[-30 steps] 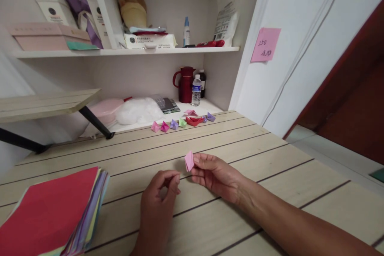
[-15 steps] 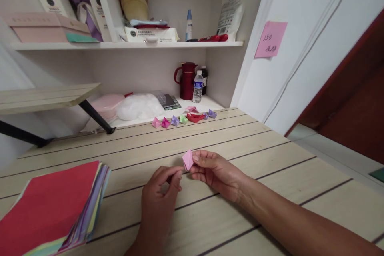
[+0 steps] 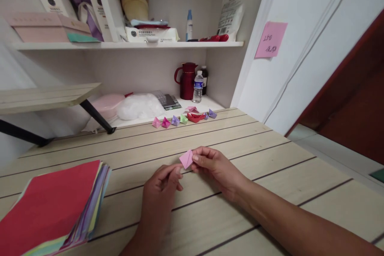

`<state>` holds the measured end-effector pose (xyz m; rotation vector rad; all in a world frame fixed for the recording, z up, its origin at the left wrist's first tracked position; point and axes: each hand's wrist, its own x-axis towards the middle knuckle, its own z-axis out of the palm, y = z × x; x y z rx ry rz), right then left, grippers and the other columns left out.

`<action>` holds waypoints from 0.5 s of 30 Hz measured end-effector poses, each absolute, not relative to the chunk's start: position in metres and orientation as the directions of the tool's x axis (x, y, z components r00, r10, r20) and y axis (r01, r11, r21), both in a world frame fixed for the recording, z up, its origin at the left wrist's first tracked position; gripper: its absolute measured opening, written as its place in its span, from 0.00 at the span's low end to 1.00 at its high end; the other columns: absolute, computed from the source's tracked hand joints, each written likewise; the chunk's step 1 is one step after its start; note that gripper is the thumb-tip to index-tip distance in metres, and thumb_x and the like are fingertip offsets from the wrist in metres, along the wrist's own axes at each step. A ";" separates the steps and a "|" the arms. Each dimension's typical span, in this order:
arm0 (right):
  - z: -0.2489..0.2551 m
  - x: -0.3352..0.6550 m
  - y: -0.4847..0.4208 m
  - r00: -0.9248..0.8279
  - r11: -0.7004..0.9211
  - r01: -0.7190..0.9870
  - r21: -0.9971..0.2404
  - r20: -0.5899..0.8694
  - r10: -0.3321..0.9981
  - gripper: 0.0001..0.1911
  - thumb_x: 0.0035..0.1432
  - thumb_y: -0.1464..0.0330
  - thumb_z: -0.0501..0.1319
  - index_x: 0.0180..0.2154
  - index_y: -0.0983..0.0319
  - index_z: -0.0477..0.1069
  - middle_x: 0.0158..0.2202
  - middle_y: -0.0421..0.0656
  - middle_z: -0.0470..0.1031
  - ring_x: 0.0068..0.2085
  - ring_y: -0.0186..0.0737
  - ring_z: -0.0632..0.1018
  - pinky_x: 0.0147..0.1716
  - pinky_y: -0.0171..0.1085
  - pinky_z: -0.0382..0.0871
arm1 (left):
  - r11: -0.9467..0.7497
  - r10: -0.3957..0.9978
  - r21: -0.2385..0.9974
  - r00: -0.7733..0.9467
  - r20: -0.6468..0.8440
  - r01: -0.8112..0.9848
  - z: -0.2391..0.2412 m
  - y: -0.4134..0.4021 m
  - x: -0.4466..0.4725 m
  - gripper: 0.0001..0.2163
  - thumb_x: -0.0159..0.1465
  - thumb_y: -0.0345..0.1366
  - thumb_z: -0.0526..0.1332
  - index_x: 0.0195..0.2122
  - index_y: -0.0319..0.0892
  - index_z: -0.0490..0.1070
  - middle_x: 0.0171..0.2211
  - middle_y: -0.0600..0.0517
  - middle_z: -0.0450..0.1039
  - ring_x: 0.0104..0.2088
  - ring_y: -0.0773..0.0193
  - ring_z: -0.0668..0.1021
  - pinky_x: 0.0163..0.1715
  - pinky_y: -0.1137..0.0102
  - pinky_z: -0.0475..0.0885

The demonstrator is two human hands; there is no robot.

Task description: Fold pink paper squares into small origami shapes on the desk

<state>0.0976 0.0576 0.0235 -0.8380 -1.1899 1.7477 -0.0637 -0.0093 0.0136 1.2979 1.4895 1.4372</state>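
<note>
My right hand [image 3: 220, 170] pinches a small piece of folded pink paper [image 3: 186, 159] between thumb and fingers, just above the table. The paper is a flat, diamond-like shape with a crease line running across its face. Close to its lower left edge is my left hand [image 3: 162, 186], thumb and index finger drawn together and the other fingers curled. Its index fingertip meets or nearly meets the paper; whether anything lies between thumb and finger is hidden.
Several small folded paper boats [image 3: 175, 120] line the table's back edge, including a larger red boat [image 3: 195, 118]. A stack of coloured paper [image 3: 51, 204] lies at the left. Behind stand a dark red jug [image 3: 187, 82], a water bottle [image 3: 198, 87] and a raised wooden stand [image 3: 45, 98].
The pink paper has turned in my right hand, so it shows a wider, flatter face and sits slightly further left. My left fingers have closed up a little beside it.
</note>
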 end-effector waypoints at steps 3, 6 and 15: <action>0.023 0.100 0.060 -0.360 0.153 -0.072 -0.986 0.168 0.918 0.11 0.55 0.60 0.68 0.32 0.61 0.77 0.30 0.40 0.76 0.33 0.37 0.73 0.36 0.36 0.66 | -0.040 0.973 0.989 -0.218 0.070 0.140 0.016 -0.008 -0.067 0.18 0.59 0.53 0.61 0.27 0.43 0.77 0.19 0.57 0.65 0.24 0.67 0.69 0.29 0.72 0.64; 0.023 0.103 0.060 -0.356 0.424 0.120 -0.898 0.360 0.862 0.07 0.60 0.63 0.63 0.33 0.59 0.77 0.33 0.41 0.76 0.36 0.40 0.74 0.38 0.38 0.65 | 0.010 0.982 0.998 -0.189 0.003 0.067 0.015 -0.008 -0.070 0.21 0.57 0.57 0.62 0.28 0.42 0.77 0.18 0.59 0.60 0.19 0.71 0.62 0.22 0.72 0.57; 0.026 0.104 0.053 -0.399 0.655 0.304 -0.692 0.532 0.747 0.06 0.63 0.70 0.60 0.36 0.58 0.75 0.34 0.42 0.76 0.38 0.41 0.75 0.39 0.39 0.66 | 0.070 0.984 0.997 -0.169 -0.064 0.028 0.017 -0.008 -0.071 0.23 0.56 0.57 0.63 0.17 0.42 0.67 0.14 0.60 0.57 0.17 0.73 0.58 0.20 0.73 0.51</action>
